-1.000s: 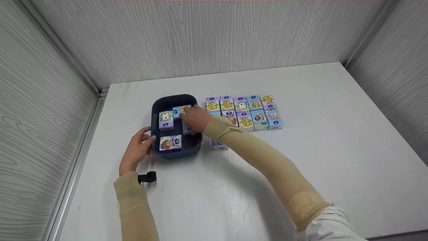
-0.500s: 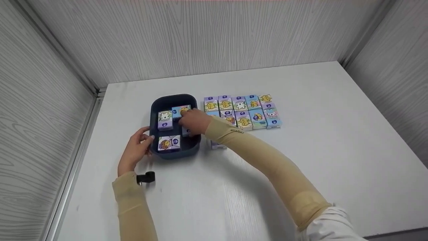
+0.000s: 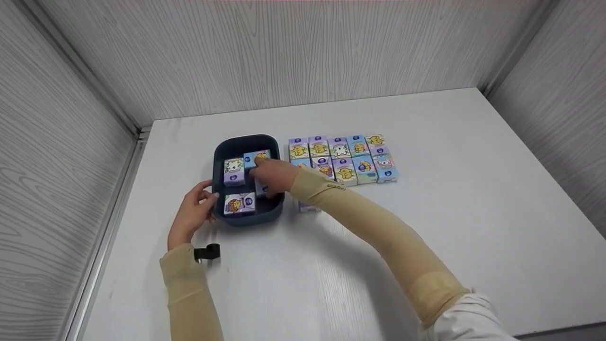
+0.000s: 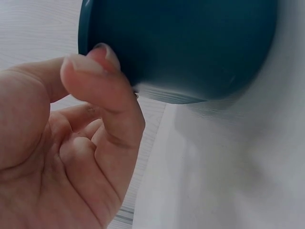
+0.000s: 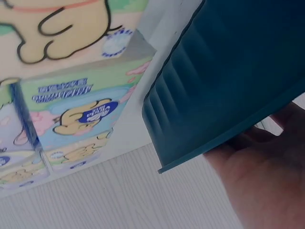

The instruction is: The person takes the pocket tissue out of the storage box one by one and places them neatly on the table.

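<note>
A dark teal plastic bin (image 3: 248, 220) stands on the table, with several small cartoon-printed tissue packs in it. My left hand (image 3: 193, 210) pinches its left rim; the left wrist view has the thumb and a finger at the bin's edge (image 4: 181, 47). Over the right rim reaches my right hand (image 3: 274, 175), gripping a purple tissue pack (image 3: 262, 188) that it partly covers. A white-and-purple pack (image 3: 234, 171) lies at the left inside, a blue pack (image 3: 250, 160) behind, and another pack (image 3: 239, 203) crosswise in front. From the right wrist, the bin's wall (image 5: 228, 86) hides my fingertips.
Right of the bin, several tissue packs (image 3: 345, 170) lie in two close rows. One more pack (image 3: 308, 207) sits in front of them, partly under the right forearm. Wood-grain panels (image 3: 303, 52) enclose the white table (image 3: 450, 199) at the back and sides.
My right hand has shifted slightly left and toward me inside the bin, and the purple tissue pack has moved with it. The left hand keeps its place at the rim.
</note>
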Tool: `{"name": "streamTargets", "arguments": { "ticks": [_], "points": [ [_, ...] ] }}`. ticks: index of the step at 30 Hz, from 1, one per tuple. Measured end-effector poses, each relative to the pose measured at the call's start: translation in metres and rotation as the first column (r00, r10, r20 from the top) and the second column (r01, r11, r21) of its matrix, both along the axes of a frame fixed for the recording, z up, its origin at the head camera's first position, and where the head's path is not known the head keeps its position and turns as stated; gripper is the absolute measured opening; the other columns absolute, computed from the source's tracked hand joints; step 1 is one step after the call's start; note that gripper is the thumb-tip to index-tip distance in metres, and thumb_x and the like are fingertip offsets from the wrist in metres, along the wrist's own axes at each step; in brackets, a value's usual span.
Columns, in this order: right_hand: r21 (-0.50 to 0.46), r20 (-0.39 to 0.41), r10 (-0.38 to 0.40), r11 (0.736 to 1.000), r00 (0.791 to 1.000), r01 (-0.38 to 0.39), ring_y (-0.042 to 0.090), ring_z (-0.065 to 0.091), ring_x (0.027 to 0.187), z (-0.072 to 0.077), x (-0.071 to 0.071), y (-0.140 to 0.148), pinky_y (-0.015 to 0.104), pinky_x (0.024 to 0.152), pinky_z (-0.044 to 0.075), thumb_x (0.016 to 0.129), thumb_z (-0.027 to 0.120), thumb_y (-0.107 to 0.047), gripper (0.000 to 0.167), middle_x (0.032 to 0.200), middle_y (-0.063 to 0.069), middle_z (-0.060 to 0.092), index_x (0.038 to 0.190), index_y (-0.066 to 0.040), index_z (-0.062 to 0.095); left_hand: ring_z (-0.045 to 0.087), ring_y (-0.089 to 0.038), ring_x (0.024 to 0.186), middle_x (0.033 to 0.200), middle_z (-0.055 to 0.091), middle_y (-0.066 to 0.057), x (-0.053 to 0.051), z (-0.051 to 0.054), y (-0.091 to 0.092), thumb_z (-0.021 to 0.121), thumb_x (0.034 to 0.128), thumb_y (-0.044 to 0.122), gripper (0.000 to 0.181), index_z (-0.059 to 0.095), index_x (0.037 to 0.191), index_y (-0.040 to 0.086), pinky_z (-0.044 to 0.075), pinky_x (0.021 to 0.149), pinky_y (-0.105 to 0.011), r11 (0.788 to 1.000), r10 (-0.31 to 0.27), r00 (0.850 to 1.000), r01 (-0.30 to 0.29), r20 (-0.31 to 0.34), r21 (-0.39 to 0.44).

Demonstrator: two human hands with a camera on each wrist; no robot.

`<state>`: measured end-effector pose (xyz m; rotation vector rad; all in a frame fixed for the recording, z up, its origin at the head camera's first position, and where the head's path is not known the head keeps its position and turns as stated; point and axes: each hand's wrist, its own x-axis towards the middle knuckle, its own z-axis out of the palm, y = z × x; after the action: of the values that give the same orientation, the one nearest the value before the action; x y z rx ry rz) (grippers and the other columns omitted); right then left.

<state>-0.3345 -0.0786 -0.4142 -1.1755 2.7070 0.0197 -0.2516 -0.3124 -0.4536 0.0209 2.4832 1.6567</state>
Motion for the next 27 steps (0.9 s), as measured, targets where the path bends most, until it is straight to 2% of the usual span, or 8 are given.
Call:
{"name": "streamTargets", "arguments": {
  "ticks": [6, 12, 18, 22, 27],
  "points": [
    [-0.080, -0.002, -0.007, 0.997, 1.000, 0.007, 0.020, 0.049, 0.106, 0.009, -0.002, 0.006, 0.031, 0.092, 0.044, 0.076, 0.081, -0.027, 0.069, 0.124, 0.008, 0.044, 0.137, -0.014, 0.052, 0.052, -0.013, 0.062, 0.102, 0.051, -0.017, 0.000, 0.001, 0.001, 0.050, 0.1005, 0.021, 0.050, 0.033, 0.147, 0.009, 0.049, 0.057, -0.030, 1.000, -0.007, 1.000, 0.007, 0.004, -0.008],
    [-0.184, -0.035, 0.009, 0.983, 0.999, -0.015, 0.015, 0.047, 0.097, 0.034, 0.005, 0.020, 0.026, 0.084, 0.046, 0.073, 0.081, -0.027, 0.075, 0.117, 0.005, 0.046, 0.139, -0.014, 0.049, 0.053, -0.014, 0.063, 0.105, 0.052, -0.019, 0.000, 0.000, -0.002, 0.049, 0.1010, 0.022, 0.051, 0.032, 0.148, 0.011, 0.049, 0.058, -0.031, 1.000, -0.006, 1.000, 0.006, 0.012, -0.017],
    [-0.209, -0.082, 0.008, 0.978, 0.997, -0.025, 0.016, 0.047, 0.107, 0.055, 0.018, 0.052, 0.027, 0.095, 0.042, 0.074, 0.080, -0.031, 0.083, 0.128, 0.006, 0.045, 0.143, -0.011, 0.038, 0.054, -0.014, 0.063, 0.107, 0.052, -0.020, 0.002, 0.001, -0.004, 0.048, 0.1011, 0.021, 0.053, 0.029, 0.149, 0.010, 0.049, 0.056, -0.028, 1.000, -0.006, 1.000, 0.006, 0.022, -0.020],
    [-0.205, -0.104, -0.005, 0.979, 0.995, -0.017, 0.016, 0.047, 0.109, 0.058, 0.026, 0.075, 0.027, 0.099, 0.039, 0.073, 0.082, -0.034, 0.084, 0.127, 0.006, 0.046, 0.141, -0.010, 0.038, 0.054, -0.012, 0.062, 0.105, 0.051, -0.018, 0.004, 0.004, -0.007, 0.047, 0.1011, 0.021, 0.052, 0.030, 0.149, 0.010, 0.048, 0.056, -0.026, 0.999, 0.008, 1.000, -0.008, 0.012, -0.042],
    [-0.220, -0.096, -0.006, 0.975, 0.995, -0.016, 0.017, 0.048, 0.098, 0.050, 0.038, 0.110, 0.029, 0.093, 0.044, 0.073, 0.082, -0.030, 0.075, 0.115, 0.006, 0.049, 0.133, -0.007, 0.044, 0.053, -0.013, 0.064, 0.105, 0.050, -0.015, 0.006, 0.006, -0.009, 0.048, 0.1011, 0.023, 0.052, 0.031, 0.148, 0.011, 0.049, 0.058, -0.027, 0.999, 0.015, 1.000, -0.014, 0.022, -0.040]
  ]
}}
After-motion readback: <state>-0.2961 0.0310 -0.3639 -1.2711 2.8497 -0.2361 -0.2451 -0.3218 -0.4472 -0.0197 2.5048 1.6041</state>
